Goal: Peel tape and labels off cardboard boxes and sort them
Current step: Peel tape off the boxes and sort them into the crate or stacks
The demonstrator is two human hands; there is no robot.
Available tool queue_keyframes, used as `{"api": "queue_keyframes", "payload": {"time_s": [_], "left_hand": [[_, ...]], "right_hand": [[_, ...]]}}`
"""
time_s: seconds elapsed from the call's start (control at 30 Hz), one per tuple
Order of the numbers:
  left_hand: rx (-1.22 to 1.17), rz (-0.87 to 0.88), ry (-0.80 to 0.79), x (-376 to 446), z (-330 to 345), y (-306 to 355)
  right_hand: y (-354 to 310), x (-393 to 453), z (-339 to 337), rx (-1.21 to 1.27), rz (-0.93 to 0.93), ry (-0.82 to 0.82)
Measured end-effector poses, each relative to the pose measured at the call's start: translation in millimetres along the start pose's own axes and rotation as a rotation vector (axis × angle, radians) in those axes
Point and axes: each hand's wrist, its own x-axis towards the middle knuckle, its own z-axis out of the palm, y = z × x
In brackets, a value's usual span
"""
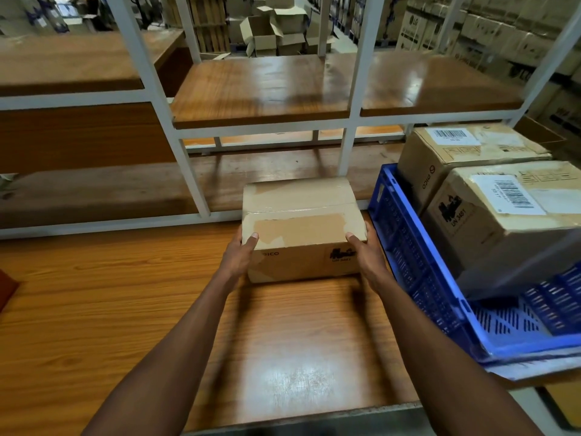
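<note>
Blue crate [418, 272] cut off right

The wooden desk [125, 309] has an orange-brown grain and a bright glare patch near its front edge. A closed cardboard box [301, 228] sits on it, held between the left grip [240, 258] and the right grip [366, 256], one at each end. To the right of the right grip, a blue plastic crate [418, 272] rests on the desk. Beyond both grips, a white-framed shelf [267, 89] with wooden boards stands at the desk's far edge.
</note>
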Motion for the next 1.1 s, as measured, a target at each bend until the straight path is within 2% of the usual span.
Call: {"api": "queue_keyframes", "payload": {"time_s": [0.43,0.63,0.83,0.93,1.1], "left_hand": [[-0.023,0.028,0.042,-4.1,1.8,-0.7],[-0.047,0.016,0.165,-9.1,-3.6,-5.1],[0.018,0.195,0.339,-40.5,1.6,-7.1],[-0.013,0.278,0.272,-61.3,4.1,-12.6],[-0.076,0.365,0.091,-105.5,17.1,-20.0]], "right_hand": [[0.6,3.9,-1.6,-0.006,0.059,0.009],[-14.4,-14.2,-12.3,-0.091,0.038,0.000],[-20.5,-64.6,-8.3,0.045,-0.031,0.115],[-17.3,-101.4,-4.6,0.116,-0.036,0.156],[-5.5,-175.5,0.2,0.189,0.069,0.232]]}}
